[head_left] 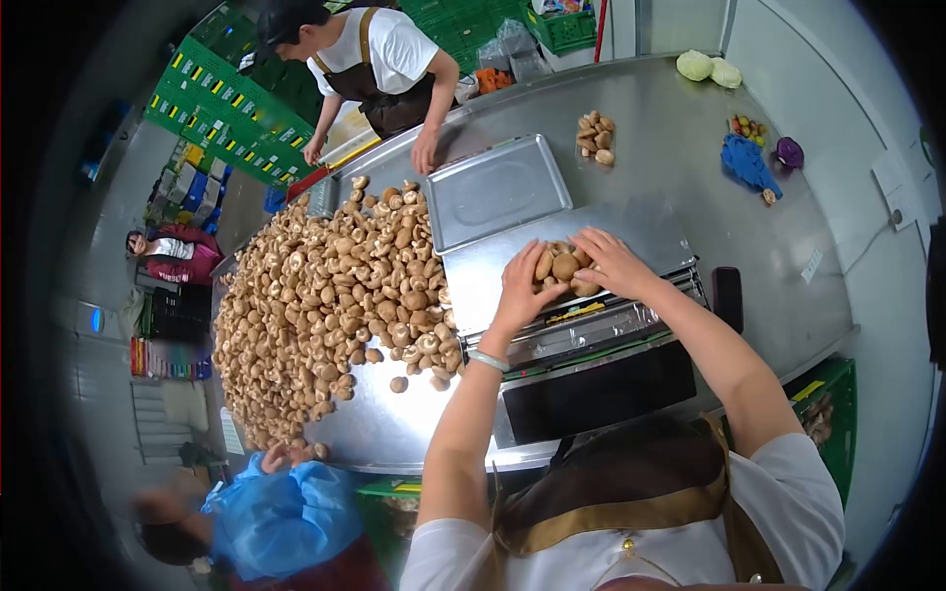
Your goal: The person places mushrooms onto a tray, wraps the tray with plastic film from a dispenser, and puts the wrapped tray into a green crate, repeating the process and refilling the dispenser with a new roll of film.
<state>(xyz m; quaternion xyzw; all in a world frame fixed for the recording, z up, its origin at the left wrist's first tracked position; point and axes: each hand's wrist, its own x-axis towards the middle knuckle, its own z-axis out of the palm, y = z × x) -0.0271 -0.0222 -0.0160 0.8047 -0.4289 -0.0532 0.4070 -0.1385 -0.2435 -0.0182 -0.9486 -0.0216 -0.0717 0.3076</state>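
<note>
A small cluster of brown shiitake mushrooms [565, 266] sits at the front of a metal wrapping machine [631, 229]. My left hand [524, 286] cups the cluster from the left, with fingers and thumb curved against it. From the right, my right hand [613, 264] holds its other side, fingers bent over the edge. Whether a tray lies under these mushrooms is hidden. Just behind, an empty shallow metal tray [498, 192] rests beside the machine's top plate. A large heap of loose shiitake mushrooms [315, 305] spreads over the table to the left.
Another mushroom pack [595, 138] lies on the steel table [670, 128]. Cabbages [696, 66], a blue bundle [749, 163] and a dark phone-like object [727, 298] are to the right. One co-worker [384, 59] stands across; another in blue sleeves [286, 517] is at lower left. Green crates [227, 108] are stacked behind.
</note>
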